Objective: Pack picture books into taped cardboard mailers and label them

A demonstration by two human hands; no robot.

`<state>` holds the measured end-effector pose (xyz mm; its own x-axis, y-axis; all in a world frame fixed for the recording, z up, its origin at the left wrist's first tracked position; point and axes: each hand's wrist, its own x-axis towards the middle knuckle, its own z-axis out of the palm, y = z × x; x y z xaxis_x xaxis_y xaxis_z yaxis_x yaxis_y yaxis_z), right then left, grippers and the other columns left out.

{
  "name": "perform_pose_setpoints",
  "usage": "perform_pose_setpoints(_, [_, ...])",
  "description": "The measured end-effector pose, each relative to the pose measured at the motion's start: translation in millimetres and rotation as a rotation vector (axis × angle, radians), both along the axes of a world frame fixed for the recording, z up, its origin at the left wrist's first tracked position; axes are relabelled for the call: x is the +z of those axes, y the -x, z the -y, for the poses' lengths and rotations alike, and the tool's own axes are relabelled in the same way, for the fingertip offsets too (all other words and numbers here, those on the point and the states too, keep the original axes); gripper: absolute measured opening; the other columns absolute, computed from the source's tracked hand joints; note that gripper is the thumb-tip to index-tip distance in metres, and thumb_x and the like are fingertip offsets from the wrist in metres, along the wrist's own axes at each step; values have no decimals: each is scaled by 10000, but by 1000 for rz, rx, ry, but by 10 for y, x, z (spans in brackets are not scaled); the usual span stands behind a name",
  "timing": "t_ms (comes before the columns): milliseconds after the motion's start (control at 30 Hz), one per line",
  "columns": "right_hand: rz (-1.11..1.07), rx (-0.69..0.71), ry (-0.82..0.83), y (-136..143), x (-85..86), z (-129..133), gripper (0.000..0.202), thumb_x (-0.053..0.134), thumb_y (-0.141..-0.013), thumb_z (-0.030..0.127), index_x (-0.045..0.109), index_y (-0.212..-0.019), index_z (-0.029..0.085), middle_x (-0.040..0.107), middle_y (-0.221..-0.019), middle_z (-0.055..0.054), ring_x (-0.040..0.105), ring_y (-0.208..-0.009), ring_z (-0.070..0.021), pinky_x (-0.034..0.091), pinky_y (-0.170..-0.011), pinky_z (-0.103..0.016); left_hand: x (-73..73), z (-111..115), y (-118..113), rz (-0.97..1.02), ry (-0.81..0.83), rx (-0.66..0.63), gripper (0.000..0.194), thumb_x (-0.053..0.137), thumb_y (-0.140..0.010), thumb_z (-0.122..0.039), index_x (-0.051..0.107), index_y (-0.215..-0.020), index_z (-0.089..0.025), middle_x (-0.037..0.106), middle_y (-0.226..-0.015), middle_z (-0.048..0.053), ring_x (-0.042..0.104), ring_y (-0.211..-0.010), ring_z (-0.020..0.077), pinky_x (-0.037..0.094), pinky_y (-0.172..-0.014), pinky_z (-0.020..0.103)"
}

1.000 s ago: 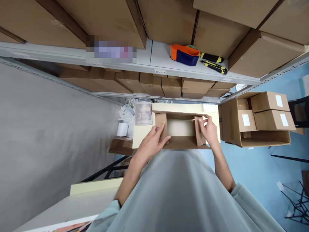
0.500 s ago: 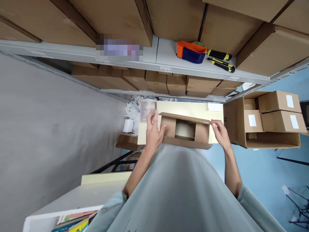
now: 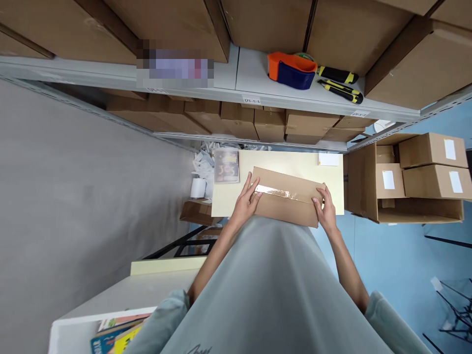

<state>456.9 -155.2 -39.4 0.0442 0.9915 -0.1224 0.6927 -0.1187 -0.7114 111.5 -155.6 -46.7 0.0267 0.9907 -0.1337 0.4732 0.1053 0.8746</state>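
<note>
A long brown cardboard box [image 3: 283, 209] lies slightly tilted over the pale yellow tabletop [image 3: 287, 160], close against the front of my shirt. A shiny strip of clear tape [image 3: 275, 191] runs along the seam of its upward face. My left hand [image 3: 246, 199] grips the left end, fingers bent over the edge. At the opposite end my right hand [image 3: 324, 204] holds the box between thumb and fingers. The underside is hidden from view.
Above the table, a grey shelf [image 3: 206, 91] carries cardboard boxes, an orange and blue tape dispenser [image 3: 293, 71] and box cutters [image 3: 341, 91]. A large open carton [image 3: 361, 182] holding smaller boxes stands right. A clear plastic case [image 3: 226, 165] and white label stack [image 3: 328, 159] lie on the table.
The box has been turned over: its open flaps faced up before, and a taped face shows now. My right hand moved left and closed on the box end; my left hand closed on the other.
</note>
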Motion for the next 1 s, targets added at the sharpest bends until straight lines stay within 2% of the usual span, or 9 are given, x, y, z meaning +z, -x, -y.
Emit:
perform_pose_setpoints(167, [22, 89, -34, 19, 194, -385, 522, 569, -1073, 628, 648, -1460, 286, 453, -1753, -141, 569, -1534, -333, 631, -1037, -441, 46, 5, -12, -21, -66, 80, 675, 538, -1094, -621, 516, -1666, -263, 213, -1854, 118, 306, -1688, 308, 336, -1355, 479])
perform_pose_setpoints(300, [43, 231, 14, 51, 297, -703, 561, 639, -1028, 639, 668, -1481, 310, 474, -1744, -110, 597, -1503, -343, 636, -1034, -432, -6, -29, 86, -80, -102, 132, 716, 558, -1067, -666, 547, -1642, -240, 226, -1850, 130, 305, -1688, 317, 325, -1362, 494])
perform_pose_setpoints(400, [55, 249, 59, 78, 221, -765, 644, 637, -1015, 659, 612, -1564, 322, 396, -1790, -91, 525, -1565, -351, 598, -1117, -471, -68, -45, 85, -79, -75, 126, 686, 521, -1084, -661, 573, -1620, -236, 286, -1830, 142, 339, -1675, 304, 343, -1354, 488])
perform_pose_setpoints(500, [63, 192, 71, 91, 82, -731, 713, 498, -1073, 681, 475, -1677, 303, 296, -1835, -82, 366, -1667, -328, 471, -1266, -534, -83, -45, -10, -57, -77, 121, 641, 467, -1114, -624, 592, -1603, -229, 315, -1819, 140, 343, -1674, 283, 348, -1354, 476])
perform_pose_setpoints(600, [27, 196, 56, 95, -31, -724, 726, 317, -1132, 658, 383, -1731, 255, 298, -1834, -88, 202, -1727, -267, 293, -1374, -545, -70, -69, -109, -45, -77, 162, 614, 436, -1129, -602, 612, -1584, -230, 345, -1808, 129, 367, -1666, 276, 353, -1356, 490])
perform_pose_setpoints(667, [24, 207, 77, 102, -68, -747, 737, 290, -1135, 669, 365, -1744, 259, 307, -1832, -80, 154, -1737, -243, 267, -1385, -524, -70, -107, -143, -37, -80, 209, 608, 448, -1125, -608, 641, -1556, -226, 375, -1795, 129, 406, -1648, 284, 366, -1352, 500])
perform_pose_setpoints(733, [39, 193, 100, 117, -74, -770, 756, 318, -1122, 695, 368, -1745, 271, 268, -1846, -78, 177, -1733, -242, 304, -1369, -499, -79, -154, -153, -22, -92, 248, 606, 486, -1109, -624, 676, -1518, -219, 419, -1772, 136, 451, -1623, 296, 384, -1345, 507])
perform_pose_setpoints(833, [52, 159, 97, 152, -37, -765, 770, 362, -1108, 704, 398, -1735, 259, 192, -1864, -107, 305, -1695, -270, 390, -1318, -469, -82, -219, -149, 0, -114, 287, 595, 559, -1079, -635, 723, -1458, -206, 488, -1728, 143, 514, -1580, 310, 410, -1333, 517])
perform_pose_setpoints(1000, [97, 125, 45, 219, 68, -740, 826, 440, -1079, 726, 418, -1728, 217, 216, -1845, -184, 570, -1526, -301, 500, -1223, -424, 6, -301, -98, -7, -135, 294, 570, 577, -1077, -616, 739, -1431, -199, 510, -1712, 128, 541, -1559, 313, 432, -1323, 531])
